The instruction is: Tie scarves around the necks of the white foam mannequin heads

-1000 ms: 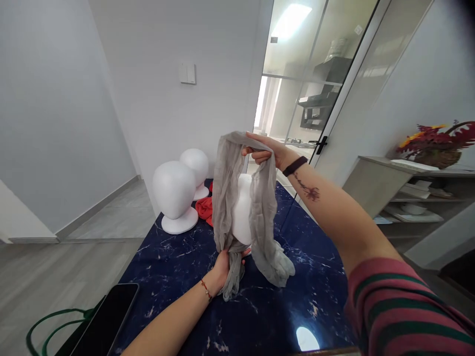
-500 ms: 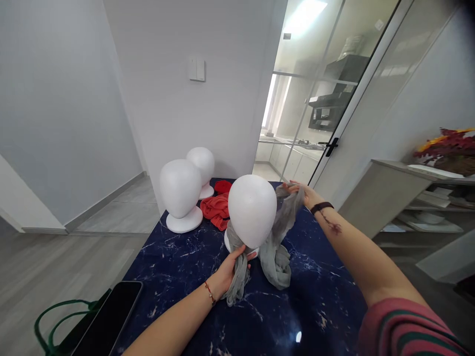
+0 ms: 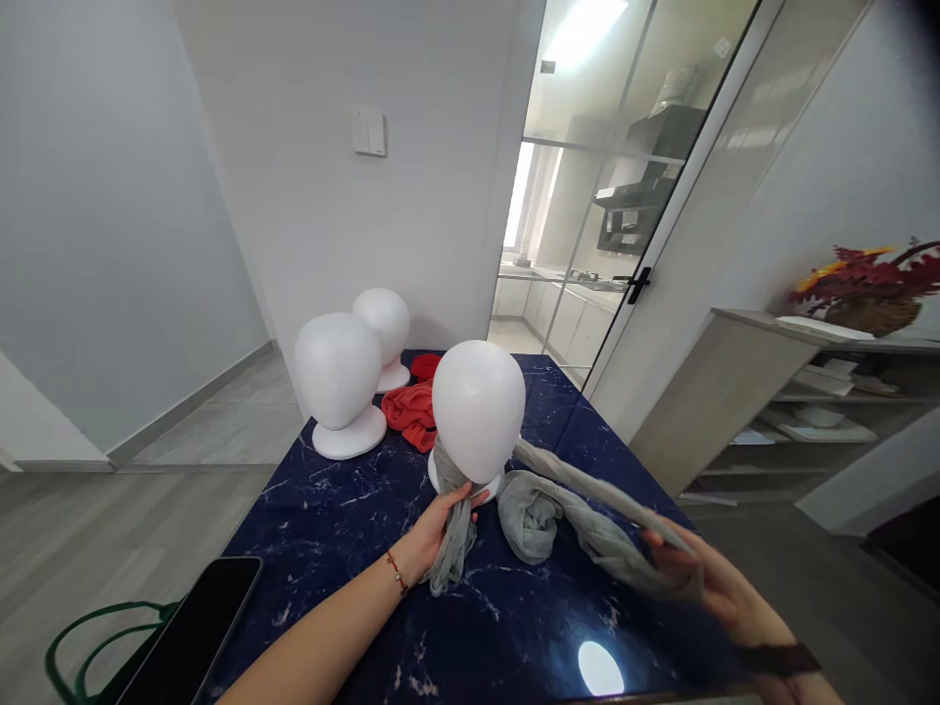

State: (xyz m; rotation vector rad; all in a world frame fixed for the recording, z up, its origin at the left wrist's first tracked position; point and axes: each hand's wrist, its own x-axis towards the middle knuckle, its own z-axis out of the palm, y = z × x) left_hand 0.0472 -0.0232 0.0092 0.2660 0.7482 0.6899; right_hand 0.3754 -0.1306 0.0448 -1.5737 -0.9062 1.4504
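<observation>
Left hand (image 3: 430,534), right hand (image 3: 709,580) grip scarf (image 3: 587,504) round foam head (image 3: 477,406); phone (image 3: 198,627) near.

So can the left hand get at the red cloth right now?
Probably, once freed: the left hand grips the gray scarf at the front foam head, and bare table lies between it and the red cloth.

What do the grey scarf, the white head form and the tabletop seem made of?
Grey scarf: thin, soft fabric, matte; it bunches and drapes limply. Head form: matte white, probably foam or plastic; no shine. Tabletop: glossy dark-blue marble pattern, mirrors a ceiling light; stone or laminate, unclear.
</observation>
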